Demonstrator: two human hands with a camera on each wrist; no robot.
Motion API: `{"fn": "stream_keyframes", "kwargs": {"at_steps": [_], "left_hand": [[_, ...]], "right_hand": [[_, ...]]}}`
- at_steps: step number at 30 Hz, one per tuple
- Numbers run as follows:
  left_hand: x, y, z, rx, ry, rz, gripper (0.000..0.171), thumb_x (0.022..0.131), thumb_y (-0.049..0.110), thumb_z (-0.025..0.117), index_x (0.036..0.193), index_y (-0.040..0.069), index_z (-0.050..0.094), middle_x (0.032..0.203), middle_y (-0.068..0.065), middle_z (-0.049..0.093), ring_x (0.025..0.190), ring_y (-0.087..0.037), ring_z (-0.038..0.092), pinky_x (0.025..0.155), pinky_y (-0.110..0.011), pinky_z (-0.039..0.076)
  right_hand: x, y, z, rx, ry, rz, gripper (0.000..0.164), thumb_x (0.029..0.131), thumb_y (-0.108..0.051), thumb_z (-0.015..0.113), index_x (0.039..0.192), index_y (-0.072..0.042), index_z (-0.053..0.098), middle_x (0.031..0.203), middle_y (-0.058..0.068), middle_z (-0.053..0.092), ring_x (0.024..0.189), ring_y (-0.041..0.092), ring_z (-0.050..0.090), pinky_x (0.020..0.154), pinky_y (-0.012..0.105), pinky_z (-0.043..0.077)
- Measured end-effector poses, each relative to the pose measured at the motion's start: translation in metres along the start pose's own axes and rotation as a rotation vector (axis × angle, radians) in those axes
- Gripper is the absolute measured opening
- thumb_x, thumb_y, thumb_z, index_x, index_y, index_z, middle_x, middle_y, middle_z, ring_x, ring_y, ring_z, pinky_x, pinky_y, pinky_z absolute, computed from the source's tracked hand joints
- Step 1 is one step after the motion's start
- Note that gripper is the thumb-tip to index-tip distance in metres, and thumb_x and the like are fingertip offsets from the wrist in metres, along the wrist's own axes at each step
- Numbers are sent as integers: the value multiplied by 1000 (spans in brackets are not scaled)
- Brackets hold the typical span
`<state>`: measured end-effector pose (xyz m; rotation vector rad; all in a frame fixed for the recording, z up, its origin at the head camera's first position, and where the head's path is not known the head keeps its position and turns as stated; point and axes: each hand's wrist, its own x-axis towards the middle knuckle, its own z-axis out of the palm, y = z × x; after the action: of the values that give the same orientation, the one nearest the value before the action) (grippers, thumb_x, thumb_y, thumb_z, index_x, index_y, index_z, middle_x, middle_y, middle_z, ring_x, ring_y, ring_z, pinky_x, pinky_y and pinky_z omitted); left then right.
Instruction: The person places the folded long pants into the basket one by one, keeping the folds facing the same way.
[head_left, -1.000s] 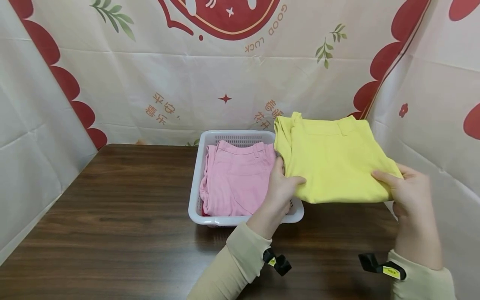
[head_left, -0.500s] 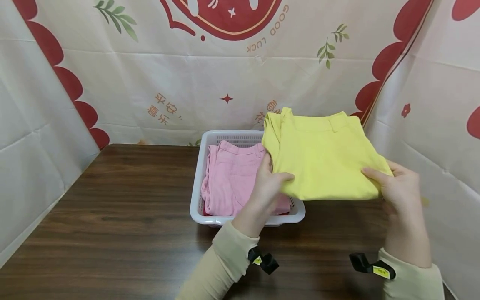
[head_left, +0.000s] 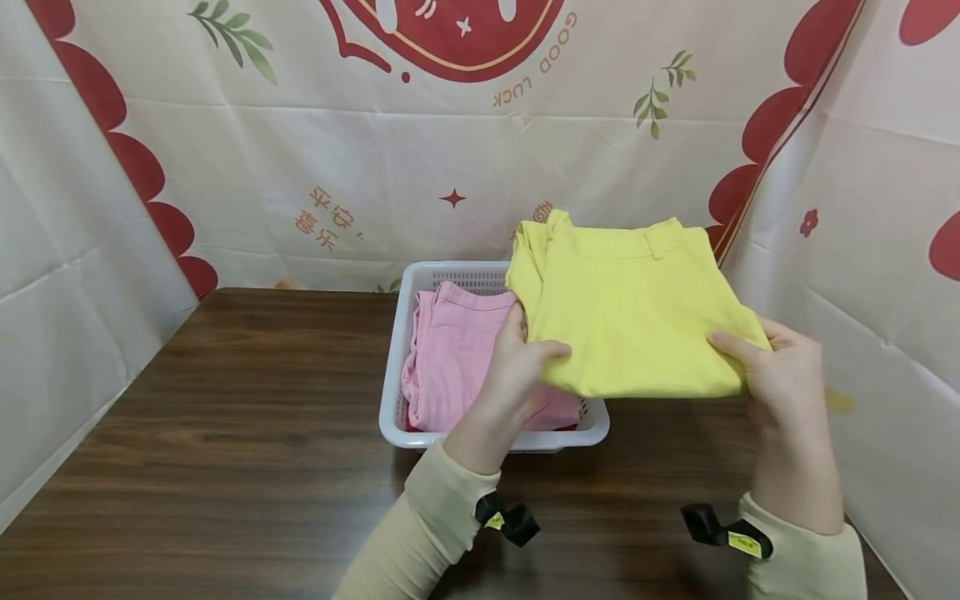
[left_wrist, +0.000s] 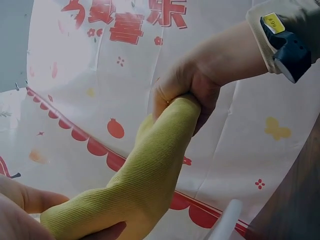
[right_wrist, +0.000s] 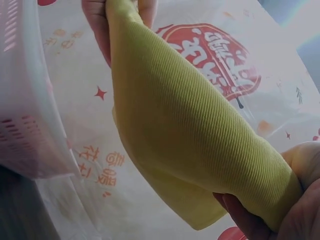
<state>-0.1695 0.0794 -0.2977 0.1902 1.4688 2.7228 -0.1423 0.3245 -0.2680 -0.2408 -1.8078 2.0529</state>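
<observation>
Folded yellow pants (head_left: 630, 312), with a waistband and belt loops along the far edge, are held up in the air between both hands. My left hand (head_left: 510, 371) grips their near left corner, thumb on top and fingers underneath. At the near right corner my right hand (head_left: 787, 375) pinches the cloth the same way. The pants overlap the right part of a white plastic basket (head_left: 387, 392) in the head view. Inside the basket lie folded pink pants (head_left: 450, 358), with a bit of red cloth showing beneath them. Both wrist views show the yellow fold (right_wrist: 200, 135) stretched between the hands.
The basket stands on a dark wooden table (head_left: 225, 450), near its back edge. A printed white cloth (head_left: 337, 150) hangs behind the table, and similar cloth (head_left: 892, 367) closes off the right and left sides.
Both hands have carried the yellow pants to the left and slightly up, so they now cover more of the basket and pink pants. The basket stays in place.
</observation>
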Motion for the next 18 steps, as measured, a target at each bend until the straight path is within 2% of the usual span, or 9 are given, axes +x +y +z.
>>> {"fn": "stream_keyframes", "kwargs": {"at_steps": [9,18], "left_hand": [[-2,12,-18,95,21,-13,76,69,-22,57,138,9,44,120,-13,58,104,-28,58,85,-39,51],[-8,26,-38,119,40,-46,77,73,-21,57,142,10,39,127,-13,54,110,-28,55,88,-40,49]], "right_hand": [[-4,1,20,41,-68,-40,26,74,9,77,83,-16,78,73,0,70,55,11,65,48,23,52],[-10,6,46,19,-79,-62,25,75,8,76,86,-14,77,73,1,69,56,11,65,49,23,52]]}}
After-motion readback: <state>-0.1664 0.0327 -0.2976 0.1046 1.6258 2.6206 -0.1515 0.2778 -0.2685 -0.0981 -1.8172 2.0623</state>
